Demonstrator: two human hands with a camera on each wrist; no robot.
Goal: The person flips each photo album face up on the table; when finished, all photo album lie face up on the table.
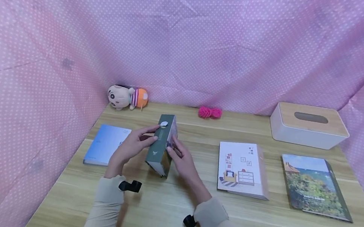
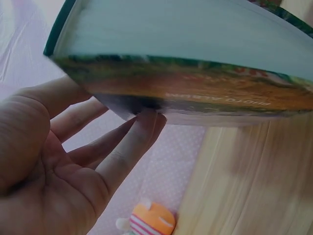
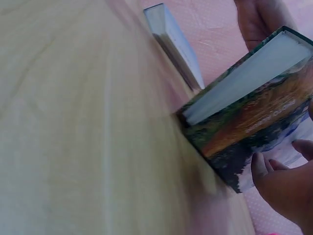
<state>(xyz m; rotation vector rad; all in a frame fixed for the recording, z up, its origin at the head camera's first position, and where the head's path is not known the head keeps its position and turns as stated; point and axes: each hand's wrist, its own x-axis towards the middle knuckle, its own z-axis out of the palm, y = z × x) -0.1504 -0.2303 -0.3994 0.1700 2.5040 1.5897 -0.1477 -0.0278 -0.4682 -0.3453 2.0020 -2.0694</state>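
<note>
A thick photo album with a dark green spine stands on the table, its spine turned up and slightly tilted. Its cover bears a painted landscape, and white page edges show at one end. My left hand holds it from the left, thumb and fingers at the spine. From the right, my right hand grips it with bent fingers, the tips against the painted cover. Close beside my left hand lies a blue book. Where the album's lower edge meets the table is partly hidden.
Right of my hands lie a white illustrated album and another landscape photo album. A tissue box with a wooden lid stands at the back right. A plush toy and pink yarn lie along the back edge, before a pink dotted curtain.
</note>
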